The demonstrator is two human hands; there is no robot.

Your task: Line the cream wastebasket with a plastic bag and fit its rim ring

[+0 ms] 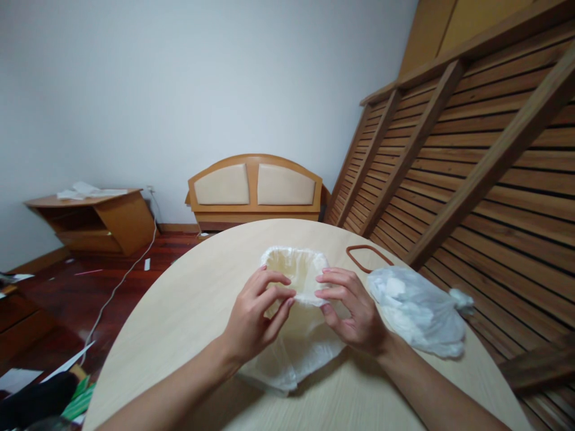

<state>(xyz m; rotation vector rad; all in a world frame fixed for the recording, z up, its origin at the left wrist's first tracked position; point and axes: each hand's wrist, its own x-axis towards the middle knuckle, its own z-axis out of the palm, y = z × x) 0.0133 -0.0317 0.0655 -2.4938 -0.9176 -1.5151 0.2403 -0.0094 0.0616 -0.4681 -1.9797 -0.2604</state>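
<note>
A small cream bin lined with a thin white plastic bag [294,272] stands on the round pale wooden table [188,311]. My left hand [256,311] pinches the bag's near rim from the left, fingers curled over the edge. My right hand [348,308] grips the same rim from the right, fingers pressed together on the plastic. The bag's loose lower part spreads toward me between my forearms.
A tied translucent bag of white stuff [415,308] lies right of my right hand. A thin brown ring [366,254] lies behind it. A slatted wooden frame [471,167] leans at the right. A headboard [255,188], a low wooden stand [94,218] and a floor cable [121,281] are beyond.
</note>
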